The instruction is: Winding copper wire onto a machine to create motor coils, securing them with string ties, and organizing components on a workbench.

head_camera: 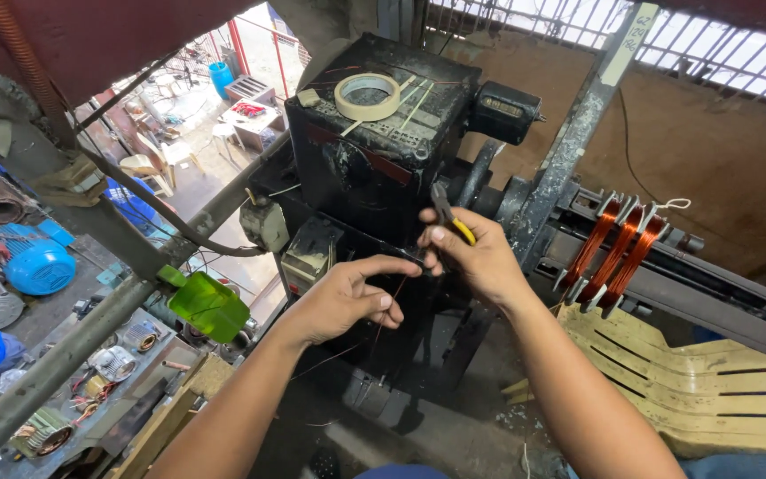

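My right hand (476,257) grips a pair of pliers (450,216) with yellow-and-black handles, jaws pointing up beside the black winding machine (374,151). My left hand (347,297) pinches a thin copper wire (387,315) between thumb and forefinger, fingertip almost touching my right hand. The wire trails down from the hands in front of the machine. Three coils of copper wire (613,248) sit on the machine's former to the right.
A roll of beige tape (367,96) lies on top of the machine. A yellow plastic chair (693,381) stands at lower right. A green piece (207,306) hangs on a grey rail (55,364). Below left lie electric motors, one of them blue (39,266).
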